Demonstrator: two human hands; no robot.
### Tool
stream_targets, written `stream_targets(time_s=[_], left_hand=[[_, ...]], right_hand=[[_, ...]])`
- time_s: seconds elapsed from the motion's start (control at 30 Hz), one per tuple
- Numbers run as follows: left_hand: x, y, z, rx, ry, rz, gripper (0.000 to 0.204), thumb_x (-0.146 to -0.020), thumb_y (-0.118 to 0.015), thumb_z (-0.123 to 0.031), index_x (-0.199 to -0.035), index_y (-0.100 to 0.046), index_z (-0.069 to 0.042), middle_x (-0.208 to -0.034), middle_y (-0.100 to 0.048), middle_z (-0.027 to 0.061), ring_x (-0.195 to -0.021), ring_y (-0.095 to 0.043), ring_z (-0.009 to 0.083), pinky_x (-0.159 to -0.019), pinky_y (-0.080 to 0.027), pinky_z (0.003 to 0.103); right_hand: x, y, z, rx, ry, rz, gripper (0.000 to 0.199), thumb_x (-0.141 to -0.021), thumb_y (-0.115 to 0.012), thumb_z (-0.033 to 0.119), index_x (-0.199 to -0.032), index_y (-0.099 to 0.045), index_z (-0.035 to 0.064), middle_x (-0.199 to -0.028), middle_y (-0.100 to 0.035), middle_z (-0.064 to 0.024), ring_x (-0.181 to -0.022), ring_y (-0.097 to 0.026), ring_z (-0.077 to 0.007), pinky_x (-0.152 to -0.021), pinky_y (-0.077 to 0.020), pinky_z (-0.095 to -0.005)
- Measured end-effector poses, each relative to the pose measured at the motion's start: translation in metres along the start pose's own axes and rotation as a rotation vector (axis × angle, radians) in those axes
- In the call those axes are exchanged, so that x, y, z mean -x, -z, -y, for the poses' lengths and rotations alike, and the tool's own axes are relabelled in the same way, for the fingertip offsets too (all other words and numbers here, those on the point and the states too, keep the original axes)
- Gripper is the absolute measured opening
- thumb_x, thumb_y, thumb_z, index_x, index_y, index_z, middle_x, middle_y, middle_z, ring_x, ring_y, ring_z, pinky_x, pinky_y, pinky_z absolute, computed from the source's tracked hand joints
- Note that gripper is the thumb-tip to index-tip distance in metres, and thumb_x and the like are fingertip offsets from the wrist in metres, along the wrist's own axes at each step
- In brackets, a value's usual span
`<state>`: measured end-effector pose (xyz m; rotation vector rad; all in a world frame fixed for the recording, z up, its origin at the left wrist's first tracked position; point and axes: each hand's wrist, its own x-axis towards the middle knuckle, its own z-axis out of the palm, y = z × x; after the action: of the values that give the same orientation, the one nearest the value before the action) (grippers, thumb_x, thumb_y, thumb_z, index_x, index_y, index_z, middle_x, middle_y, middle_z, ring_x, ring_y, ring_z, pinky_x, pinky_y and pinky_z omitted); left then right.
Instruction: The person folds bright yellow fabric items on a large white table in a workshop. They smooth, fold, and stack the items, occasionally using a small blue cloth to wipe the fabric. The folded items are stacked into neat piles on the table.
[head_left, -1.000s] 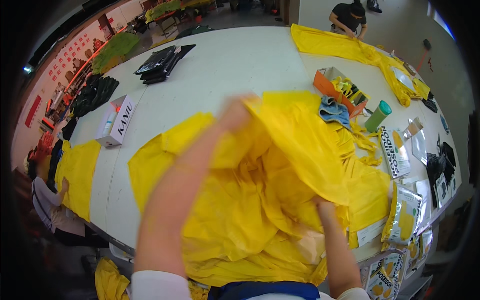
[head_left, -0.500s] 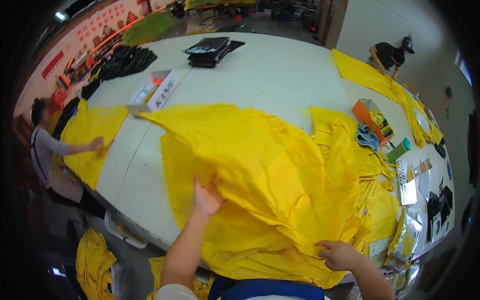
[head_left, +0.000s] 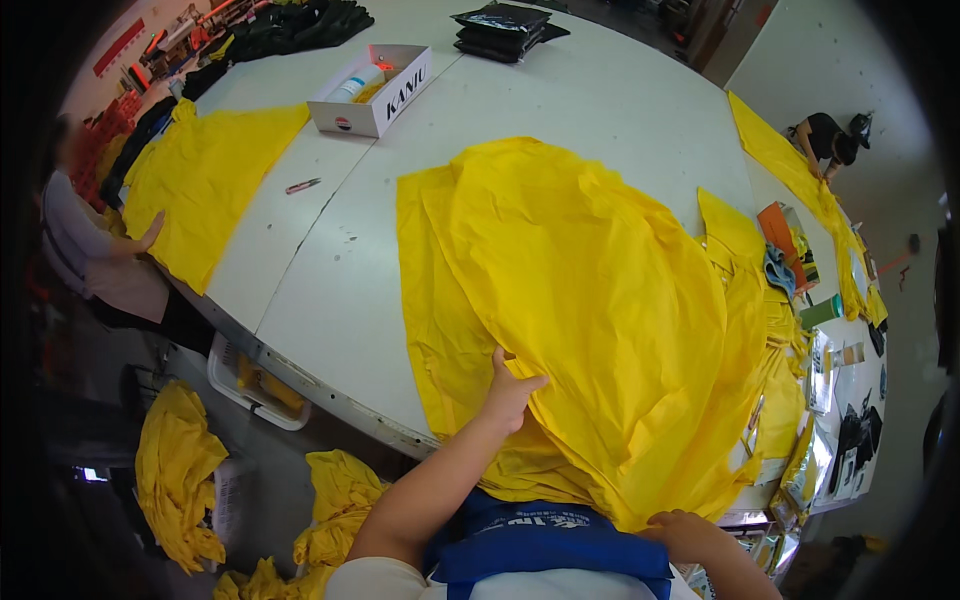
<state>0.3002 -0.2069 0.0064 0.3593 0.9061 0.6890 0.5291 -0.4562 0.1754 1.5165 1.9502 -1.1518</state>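
A large sheet of thin yellow fabric (head_left: pixel 610 290) lies in loose folds over the near part of the table, its middle puffed up. My left hand (head_left: pixel 508 398) is at the fabric's folded left edge; thumb and forefinger pinch that edge, and the other fingers are partly hidden. Close to my body on the right, my right hand (head_left: pixel 690 538) grips the fabric's near edge, its fingertips partly covered by the cloth. More crumpled yellow fabric (head_left: pixel 780 395) is heaped along the right side.
A white box (head_left: pixel 385 100) and a small snipping tool (head_left: pixel 302 186) are on the pale table (head_left: pixel 330 250). Black packages (head_left: pixel 505 35) stack behind. At right are an orange box (head_left: pixel 785 240) and green cylinder (head_left: pixel 822 311). Co-workers handle yellow fabric at left and far right.
Both hands have drawn the fabric nearer and rightward, and its raised left corner has come down. The view has shifted. The co-worker at left now has a hand flat on their fabric.
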Motion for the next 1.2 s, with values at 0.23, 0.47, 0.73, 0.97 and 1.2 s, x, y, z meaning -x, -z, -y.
stream_targets(time_s=[0.23, 0.47, 0.73, 0.97, 1.2], left_hand=[[0.043, 0.005, -0.017, 0.243, -0.017, 0.223, 0.041, -0.085, -0.046, 0.007, -0.125, -0.047, -0.001, -0.124, -0.055, 0.0138, -0.109, -0.057, 0.0250, -0.093, -0.047, 0.039], [0.054, -0.008, -0.035, 0.327, -0.127, 0.192, 0.018, -0.091, -0.049, 0.004, -0.105, -0.052, -0.007, -0.109, -0.057, 0.0060, -0.095, -0.057, 0.0140, -0.082, -0.048, 0.026], [0.035, -0.014, -0.026, 0.265, 0.022, 0.220, 0.015, -0.091, -0.054, -0.003, -0.106, -0.055, -0.006, -0.103, -0.053, 0.0023, -0.096, -0.052, 0.0097, -0.083, -0.045, 0.023], [0.025, 0.018, -0.039, -0.887, -0.646, 0.061, 0.038, -0.086, -0.065, -0.018, -0.115, -0.052, 0.002, -0.116, -0.049, 0.0142, -0.108, -0.050, 0.0251, -0.096, -0.040, 0.037], [0.016, 0.123, -0.052, -1.011, -0.334, -0.761, 0.054, -0.082, -0.067, -0.013, -0.127, -0.042, 0.003, -0.119, -0.049, 0.0183, -0.094, -0.057, 0.0265, -0.088, -0.045, 0.037]], right_hand=[[-0.147, 0.179, 0.056, 0.073, 0.522, -0.618, 0.069, -0.068, -0.060, 0.004, -0.134, -0.043, 0.0091, -0.137, -0.040, -0.0152, -0.122, -0.041, -0.0386, -0.105, -0.0312, -0.0475], [-0.238, 0.267, 0.042, -0.025, 0.622, 0.004, 0.030, -0.078, -0.069, 0.017, -0.106, -0.061, 0.0104, -0.086, -0.063, -0.0060, -0.085, -0.060, -0.0245, -0.110, -0.0234, -0.0506], [-0.250, 0.253, 0.004, -0.260, 0.667, 0.100, 0.040, -0.081, -0.071, 0.014, -0.120, -0.060, 0.0110, -0.087, -0.060, -0.0115, -0.076, -0.056, -0.0211, -0.073, -0.0466, -0.0326], [-0.270, 0.240, 0.009, -0.390, 0.887, -0.155, 0.017, -0.084, -0.067, 0.013, -0.099, -0.062, 0.0068, -0.079, -0.061, -0.0092, -0.066, -0.056, -0.0213, -0.066, -0.0465, -0.0320], [-0.287, 0.220, 0.048, -0.352, 0.622, -0.159, 0.015, -0.087, -0.063, 0.017, -0.095, -0.059, 0.0056, -0.082, -0.062, -0.0134, -0.074, -0.060, -0.0314, -0.067, -0.0478, -0.0375]])
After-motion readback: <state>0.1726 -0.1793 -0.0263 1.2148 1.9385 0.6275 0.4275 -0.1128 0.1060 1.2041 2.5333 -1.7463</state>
